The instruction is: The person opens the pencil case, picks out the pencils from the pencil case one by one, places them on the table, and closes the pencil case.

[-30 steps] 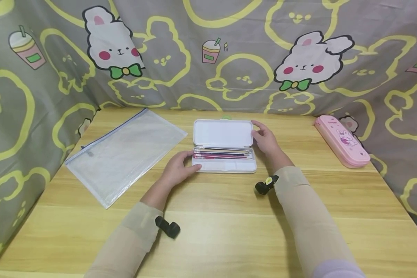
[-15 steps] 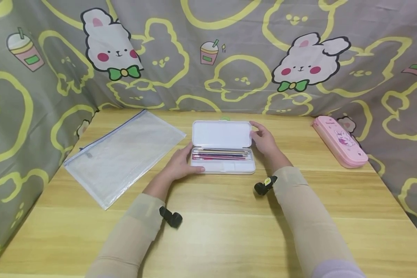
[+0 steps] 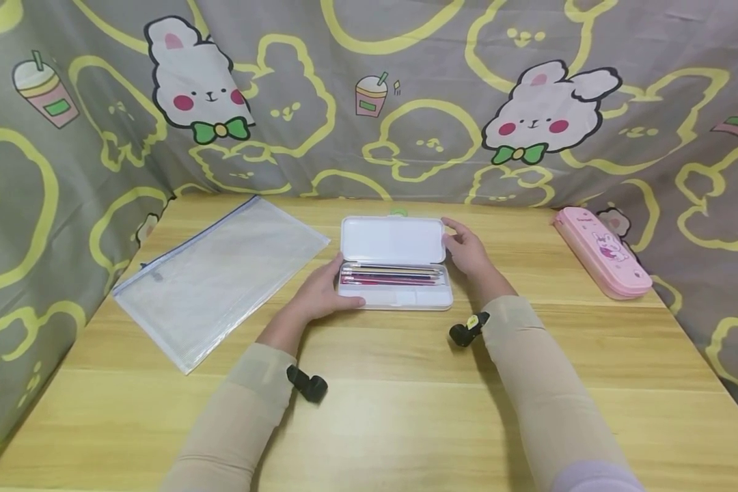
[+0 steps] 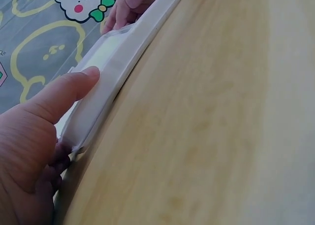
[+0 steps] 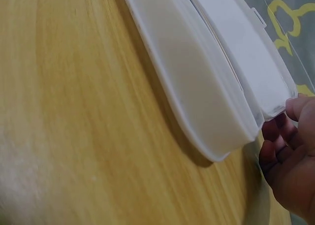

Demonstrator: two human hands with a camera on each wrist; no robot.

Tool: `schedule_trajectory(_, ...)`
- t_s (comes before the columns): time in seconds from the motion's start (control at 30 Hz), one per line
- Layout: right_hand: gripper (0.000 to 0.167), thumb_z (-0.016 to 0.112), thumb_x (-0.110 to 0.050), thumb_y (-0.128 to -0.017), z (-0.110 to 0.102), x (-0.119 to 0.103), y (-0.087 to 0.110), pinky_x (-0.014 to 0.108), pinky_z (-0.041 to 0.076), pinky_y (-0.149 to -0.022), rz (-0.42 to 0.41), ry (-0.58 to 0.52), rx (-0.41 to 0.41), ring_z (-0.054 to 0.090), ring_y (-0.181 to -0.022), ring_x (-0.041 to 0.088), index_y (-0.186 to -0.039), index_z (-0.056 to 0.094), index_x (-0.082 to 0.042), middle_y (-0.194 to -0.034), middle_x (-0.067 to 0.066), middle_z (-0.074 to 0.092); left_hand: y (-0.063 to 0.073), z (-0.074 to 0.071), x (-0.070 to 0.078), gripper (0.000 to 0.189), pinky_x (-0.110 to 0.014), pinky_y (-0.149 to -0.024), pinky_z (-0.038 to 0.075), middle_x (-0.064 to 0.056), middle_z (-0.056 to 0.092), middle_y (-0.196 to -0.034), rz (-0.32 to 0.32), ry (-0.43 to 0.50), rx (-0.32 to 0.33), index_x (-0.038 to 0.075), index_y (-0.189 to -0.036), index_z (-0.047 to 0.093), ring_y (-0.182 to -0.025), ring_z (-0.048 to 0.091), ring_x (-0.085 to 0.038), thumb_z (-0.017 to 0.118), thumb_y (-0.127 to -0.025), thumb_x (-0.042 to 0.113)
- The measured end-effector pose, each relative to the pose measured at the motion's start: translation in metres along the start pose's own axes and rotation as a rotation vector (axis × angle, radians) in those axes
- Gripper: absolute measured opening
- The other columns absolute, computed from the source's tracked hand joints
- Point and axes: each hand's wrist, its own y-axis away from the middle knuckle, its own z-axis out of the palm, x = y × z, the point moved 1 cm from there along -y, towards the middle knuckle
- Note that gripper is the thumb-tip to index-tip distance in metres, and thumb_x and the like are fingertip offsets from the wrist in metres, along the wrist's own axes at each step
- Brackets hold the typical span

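Observation:
A white plastic pencil case (image 3: pixel 378 296) lies in the middle of the table, its lid (image 3: pixel 393 239) folded back toward the curtain. Several pencils (image 3: pixel 393 276) lie side by side in its rear compartment. My left hand (image 3: pixel 320 294) holds the base at its left end; the left wrist view shows the thumb (image 4: pixel 74 89) over the front wall and the other fingers at the end. At the lid's right edge, my right hand (image 3: pixel 467 253) pinches the rim, thumb (image 5: pixel 298 107) on the inner face and fingers underneath.
A clear zip pouch (image 3: pixel 221 280) with a blue zipper lies flat on the left of the wooden table (image 3: pixel 393 424). Toward the right edge is a pink pencil case (image 3: pixel 603 253) with a rabbit print. A patterned curtain (image 3: pixel 430 41) hangs behind.
My left thumb has slid slightly rightward along the front edge of the pencil case, the left forearm following. The right hand keeps its hold on the lid's edge. The view shifted slightly.

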Motion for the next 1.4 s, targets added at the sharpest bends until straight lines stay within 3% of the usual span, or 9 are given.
schedule_trajectory(0.47, 0.049, 0.045, -0.023, -0.104, -0.003, 0.003, 0.004, 0.048, 0.040, -0.110, 0.030, -0.003, -0.002, 0.049, -0.128, 0.036, -0.153, 0.035, -0.027, -0.142, 0.021, 0.049, 0.003, 0.001, 0.007, 0.117, -0.050, -0.121, 0.023, -0.020, 0.028, -0.159, -0.038, -0.016, 0.014, 0.005, -0.157, 0.016, -0.146, 0.028, -0.039, 0.084, -0.070, 0.043)
schedule_trajectory(0.57, 0.049, 0.045, -0.022, -0.104, -0.003, 0.002, 0.005, 0.042, 0.045, -0.103, 0.019, -0.017, 0.000, 0.053, -0.120, 0.033, -0.152, 0.036, -0.026, -0.138, 0.022, 0.052, 0.004, 0.001, 0.007, 0.117, -0.050, -0.121, 0.023, -0.020, 0.028, -0.160, -0.042, -0.014, 0.012, 0.005, -0.157, 0.015, -0.146, 0.027, -0.039, 0.083, -0.070, 0.044)
schedule_trajectory(0.77, 0.048, 0.047, -0.020, -0.103, -0.006, 0.000, 0.011, 0.023, 0.049, -0.070, -0.043, -0.014, 0.017, 0.055, -0.093, 0.020, -0.150, 0.040, -0.024, -0.127, 0.019, 0.055, 0.004, 0.002, 0.004, 0.117, -0.050, -0.121, 0.023, -0.020, 0.028, -0.159, -0.040, -0.012, 0.018, 0.004, -0.157, 0.015, -0.146, 0.028, -0.039, 0.083, -0.071, 0.045)
schedule_trajectory(0.87, 0.046, 0.050, -0.020, -0.102, -0.010, -0.003, 0.017, 0.021, 0.048, -0.068, -0.108, 0.010, 0.051, 0.052, -0.091, 0.016, -0.147, 0.045, -0.020, -0.123, 0.016, 0.055, 0.004, 0.003, 0.002, 0.117, -0.050, -0.121, 0.024, -0.021, 0.028, -0.159, -0.040, -0.020, 0.021, 0.004, -0.157, 0.015, -0.146, 0.028, -0.039, 0.083, -0.071, 0.046)
schedule_trajectory(0.97, 0.042, 0.053, -0.020, -0.100, -0.015, -0.006, 0.025, 0.021, 0.047, -0.076, -0.170, 0.056, 0.079, 0.051, -0.095, 0.015, -0.141, 0.051, -0.014, -0.119, 0.014, 0.057, 0.005, 0.003, 0.002, 0.116, -0.050, -0.121, 0.024, -0.021, 0.029, -0.159, -0.036, -0.031, 0.022, 0.004, -0.157, 0.015, -0.146, 0.028, -0.039, 0.082, -0.072, 0.046)
schedule_trajectory(1.17, 0.035, 0.061, -0.024, -0.097, -0.015, -0.011, 0.043, 0.033, 0.046, -0.087, -0.185, 0.182, -0.022, 0.055, -0.105, 0.025, -0.130, 0.060, -0.010, -0.117, 0.014, 0.062, 0.005, 0.002, 0.003, 0.115, -0.050, -0.121, 0.024, -0.021, 0.029, -0.159, -0.029, -0.034, 0.025, 0.004, -0.157, 0.015, -0.146, 0.028, -0.039, 0.082, -0.072, 0.045)
schedule_trajectory(1.4, 0.029, 0.066, -0.019, -0.093, -0.005, -0.012, 0.056, 0.031, 0.046, -0.077, -0.252, 0.427, -0.169, 0.057, -0.096, 0.024, -0.120, 0.068, -0.009, -0.112, 0.012, 0.067, 0.004, 0.002, 0.004, 0.115, -0.050, -0.121, 0.023, -0.019, 0.029, -0.159, -0.018, -0.031, 0.026, 0.004, -0.157, 0.015, -0.146, 0.028, -0.038, 0.081, -0.072, 0.045)
